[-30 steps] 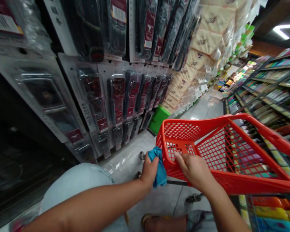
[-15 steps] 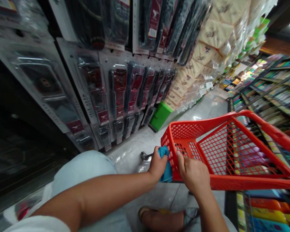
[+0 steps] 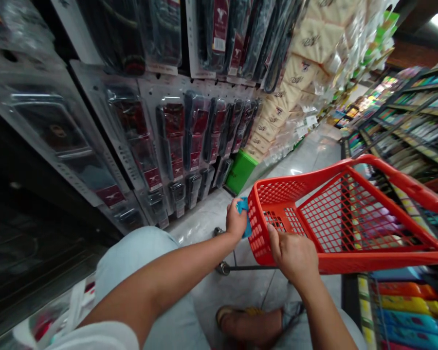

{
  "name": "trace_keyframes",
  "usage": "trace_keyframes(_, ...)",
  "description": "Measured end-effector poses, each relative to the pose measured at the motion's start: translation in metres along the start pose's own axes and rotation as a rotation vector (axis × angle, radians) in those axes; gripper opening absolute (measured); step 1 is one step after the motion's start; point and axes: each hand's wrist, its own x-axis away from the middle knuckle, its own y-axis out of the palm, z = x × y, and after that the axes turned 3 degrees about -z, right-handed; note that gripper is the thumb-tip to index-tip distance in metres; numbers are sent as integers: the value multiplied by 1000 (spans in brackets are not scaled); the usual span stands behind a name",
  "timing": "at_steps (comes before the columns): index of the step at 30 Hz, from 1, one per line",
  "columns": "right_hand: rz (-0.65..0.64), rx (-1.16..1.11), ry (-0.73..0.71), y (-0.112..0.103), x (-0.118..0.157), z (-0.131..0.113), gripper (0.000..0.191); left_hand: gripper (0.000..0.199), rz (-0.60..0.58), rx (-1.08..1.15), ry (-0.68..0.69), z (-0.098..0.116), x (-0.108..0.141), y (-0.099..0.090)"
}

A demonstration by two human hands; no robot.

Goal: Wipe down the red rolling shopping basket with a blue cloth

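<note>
A red plastic shopping cart (image 3: 336, 257) with perforated walls stands in front of me. My left hand (image 3: 236, 219) is closed on a blue cloth (image 3: 246, 228), pressed against the outside of the cart's near end wall. Part of the cloth is hidden behind my fingers. My right hand (image 3: 295, 255) grips the cart's rim at the near corner, its thumb over the top edge and the other fingers out of sight below. Small wheels (image 3: 223, 268) on a dark metal frame show under the basket.
Packaged belts (image 3: 171, 141) hang on a rack at left. Stacked cream packs (image 3: 295, 78) rise beyond a green box (image 3: 241, 170). Shelves of colourful goods (image 3: 419, 121) line the right side. Grey floor tiles (image 3: 310, 153) run between. My knee (image 3: 135, 257) is bent at lower left.
My left hand has moved the blue cloth up along the end wall of the cart. The right hand keeps its grip on the rim. The view has shifted slightly.
</note>
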Motion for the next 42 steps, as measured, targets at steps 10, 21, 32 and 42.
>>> trace_keyframes(10, 82, -4, -50, 8, 6, 10, 65, 26, 13, -63, 34, -8, 45, 5)
trace_keyframes(21, 196, -140, -172, 4, 23, 20, 65, 32, 26, -60, 62, 5, 15, 2)
trace_keyframes(32, 95, -242, -302, -2, 51, 45, 58, 32, -19, -43, 56, 10, 18, 3)
trace_keyframes(42, 117, -306, -388, 5, 61, 61, 57, 34, -204, -95, 118, 29, -3, -3)
